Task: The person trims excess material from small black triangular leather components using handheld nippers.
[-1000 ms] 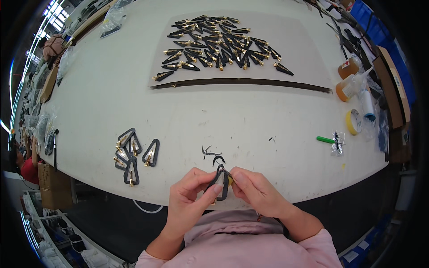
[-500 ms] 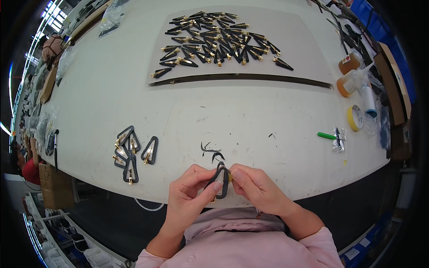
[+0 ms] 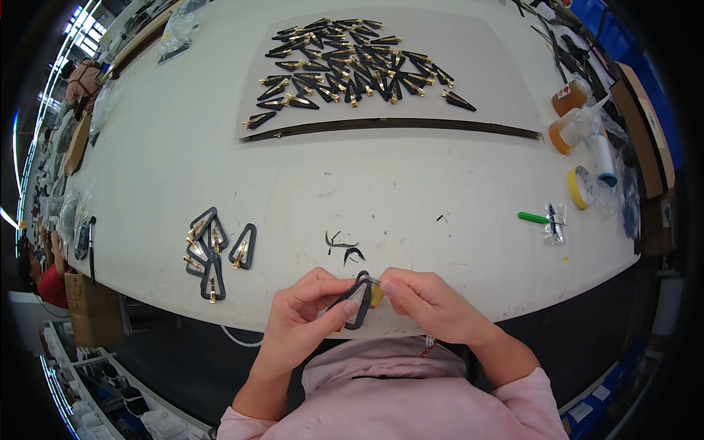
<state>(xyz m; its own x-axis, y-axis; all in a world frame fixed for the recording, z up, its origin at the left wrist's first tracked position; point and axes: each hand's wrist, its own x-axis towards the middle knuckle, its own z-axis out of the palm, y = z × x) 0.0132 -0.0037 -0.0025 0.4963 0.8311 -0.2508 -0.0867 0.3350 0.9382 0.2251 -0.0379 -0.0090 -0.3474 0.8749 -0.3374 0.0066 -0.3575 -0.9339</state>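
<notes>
The held clip (image 3: 364, 306) is dark grey, the tape roll (image 3: 575, 192) yellow, the sleeves (image 3: 524, 403) pink.

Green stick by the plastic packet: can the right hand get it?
Probably, stretching a bit: nothing stands between the right hand and green stick, though that hand is busy at the triangular clip.

A workshop: broad worktable (image 3: 425, 180), bottles (image 3: 566, 137), cartons (image 3: 94, 315).

Surface (image 3: 411, 169) is evenly bright, shadows soft. Glare from window (image 3: 89, 28) and strip lights (image 3: 9, 218) past its left edge. Fisheye bows near edge; frame corners black.
</notes>
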